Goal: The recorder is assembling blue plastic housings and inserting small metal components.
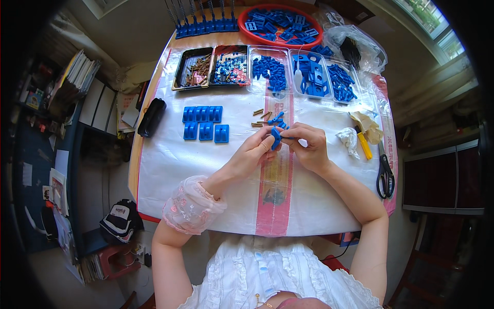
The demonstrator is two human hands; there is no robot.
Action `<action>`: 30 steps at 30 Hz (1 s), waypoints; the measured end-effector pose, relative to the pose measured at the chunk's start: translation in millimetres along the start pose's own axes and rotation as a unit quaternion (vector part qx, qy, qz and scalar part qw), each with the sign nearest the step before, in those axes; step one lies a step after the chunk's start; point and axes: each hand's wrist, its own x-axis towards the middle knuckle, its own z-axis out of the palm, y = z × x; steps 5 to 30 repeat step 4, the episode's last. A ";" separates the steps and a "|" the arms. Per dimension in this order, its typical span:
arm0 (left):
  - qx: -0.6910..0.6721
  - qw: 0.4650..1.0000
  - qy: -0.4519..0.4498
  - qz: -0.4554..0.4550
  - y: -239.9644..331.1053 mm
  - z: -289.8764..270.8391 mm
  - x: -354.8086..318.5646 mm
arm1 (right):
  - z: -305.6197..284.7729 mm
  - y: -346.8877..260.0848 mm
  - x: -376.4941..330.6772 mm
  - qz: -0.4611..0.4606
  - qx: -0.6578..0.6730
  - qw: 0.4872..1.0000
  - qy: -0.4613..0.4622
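Over the middle of the table, my left hand (256, 148) grips a blue plastic plate (276, 138) between thumb and fingers, tilted on edge. Closed in a pinch, my right hand (311, 149) meets the plate's right side. A small blue plastic piece (288, 131) shows at its fingertips; its full shape is hidden. Just beyond the hands lie several brass-coloured pins (258, 112) and a few small blue plastic pieces (278, 119). To the left, several square blue plastic parts (206, 131) with raised middles are set out in two rows.
Behind are a black tray of brass pins (198, 69), a tray of small nuts (230, 67) and clear boxes of blue parts (268, 72). Farther back stands a red basin (242, 27). Scissors (384, 177), a yellow cutter (364, 144) and crumpled paper (349, 140) lie right; a black case (152, 117) lies left.
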 end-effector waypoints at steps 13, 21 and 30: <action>0.046 0.999 -0.007 0.017 -3.7 -4.5 0.6 | 0.5 0.5 -0.4 0.018 0.015 1.000 -0.002; 0.046 0.999 -0.007 0.017 -3.7 -4.5 0.6 | 0.5 0.5 -0.4 0.018 0.015 1.000 -0.002; 0.046 0.999 -0.007 0.017 -3.7 -4.5 0.6 | 0.5 0.5 -0.4 0.018 0.015 1.000 -0.002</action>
